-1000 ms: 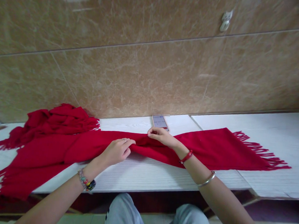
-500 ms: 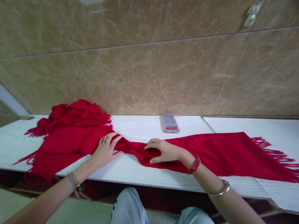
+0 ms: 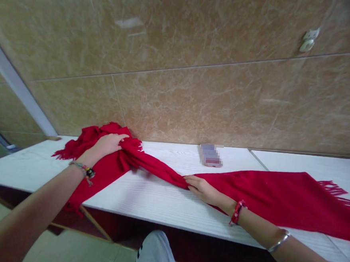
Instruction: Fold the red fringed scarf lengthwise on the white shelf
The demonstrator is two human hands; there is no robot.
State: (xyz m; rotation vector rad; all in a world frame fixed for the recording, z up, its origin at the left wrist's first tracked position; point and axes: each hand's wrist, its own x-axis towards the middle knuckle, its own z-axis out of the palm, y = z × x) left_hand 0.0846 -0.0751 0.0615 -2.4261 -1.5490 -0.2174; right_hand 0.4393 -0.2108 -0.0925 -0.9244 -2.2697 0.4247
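A long red fringed scarf [image 3: 266, 197] lies across the white bench top, spread flat on the right and drawn into a narrow, gathered strip in the middle. My left hand [image 3: 109, 144] grips the scarf at the left end of that strip, lifting it slightly off the surface. My right hand [image 3: 203, 189] has its fingers closed over the strip near the middle, where the scarf widens out; its thumb is hidden. Behind and left of my left hand is a crumpled heap of red fringed cloth [image 3: 86, 136]. Part of the red cloth hangs over the front edge below my left forearm.
A phone [image 3: 211, 155] lies on the bench top [image 3: 158, 203] near the tiled wall [image 3: 179, 103]. A small white fixture [image 3: 309, 40] is on the wall at upper right. Open dark compartments [image 3: 138, 228] run beneath the bench top, above my knee [image 3: 157, 253].
My left hand has moved back and left, raising the scarf and pulling its middle into a tighter strip. My right hand has closed over the strip. The view has shifted slightly left.
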